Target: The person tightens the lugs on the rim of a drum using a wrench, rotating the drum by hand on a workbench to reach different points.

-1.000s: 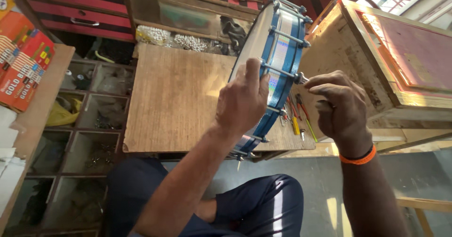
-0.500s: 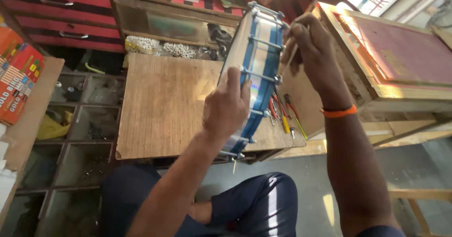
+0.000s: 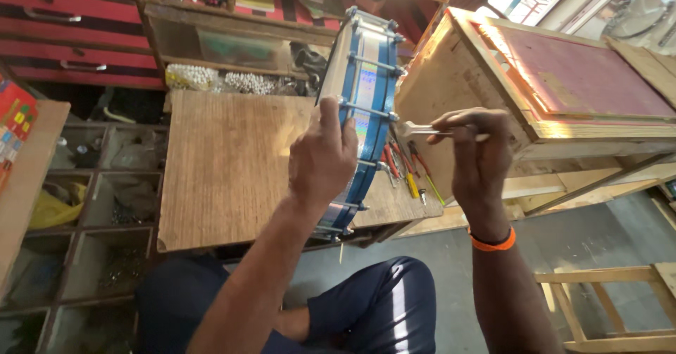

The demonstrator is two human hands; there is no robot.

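Left hand (image 3: 322, 158) clenched on blue drum (image 3: 360, 108), propped on edge on desk (image 3: 225, 164); right hand (image 3: 479, 153) grasping wrench (image 3: 422, 131) at its tuning rod.

A glossy blue shell with shiny metal tension rods is shown on the frame drum (image 3: 362, 108). The wrench (image 3: 422, 130) is bright bare metal. The low table (image 3: 225, 164) is matt, grainy wood.

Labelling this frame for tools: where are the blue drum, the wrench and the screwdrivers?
blue drum (image 3: 367, 79), head view, shiny side shell.
wrench (image 3: 417, 131), head view, metal shaft near its head.
screwdrivers (image 3: 407, 172), head view, red and yellow handles.
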